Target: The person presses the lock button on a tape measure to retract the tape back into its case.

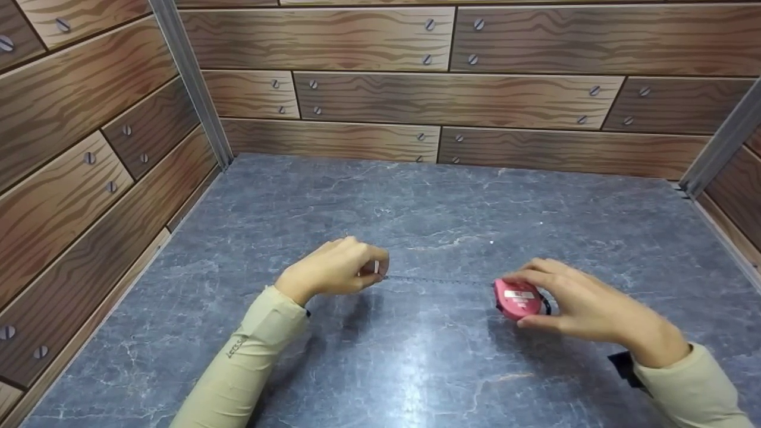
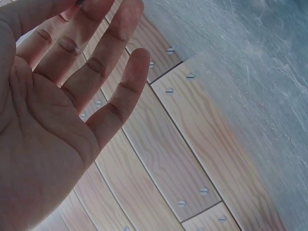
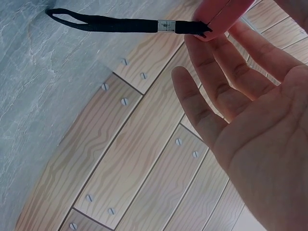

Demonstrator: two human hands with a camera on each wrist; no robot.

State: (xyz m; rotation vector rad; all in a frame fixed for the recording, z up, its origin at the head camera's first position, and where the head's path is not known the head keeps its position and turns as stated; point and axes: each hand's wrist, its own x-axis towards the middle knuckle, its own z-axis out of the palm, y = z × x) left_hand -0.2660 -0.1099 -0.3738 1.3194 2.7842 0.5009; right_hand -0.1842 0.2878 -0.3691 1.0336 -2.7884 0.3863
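Observation:
A red tape measure [image 1: 518, 299] with a pale label is gripped by its edges between the thumb and fingers of my right hand [image 1: 585, 303]. Its thin blade [image 1: 440, 280] stretches leftward above the table to my left hand [image 1: 336, 267], whose thumb and forefinger pinch the end. In the right wrist view a black wrist strap [image 3: 120, 25] hangs from the red case [image 3: 219, 17], with fingertips against the case. The left wrist view shows my left palm and fingers [image 2: 72, 96]; the pinched tip itself lies out of that view.
Both hands are over a dark blue-grey marbled tabletop [image 1: 368, 196]. Wood-patterned panels [image 1: 368, 98] with printed screws stand at the back and both sides, joined by grey metal corner posts [image 1: 196, 89]. A small white speck [image 1: 491, 242] lies beyond the tape.

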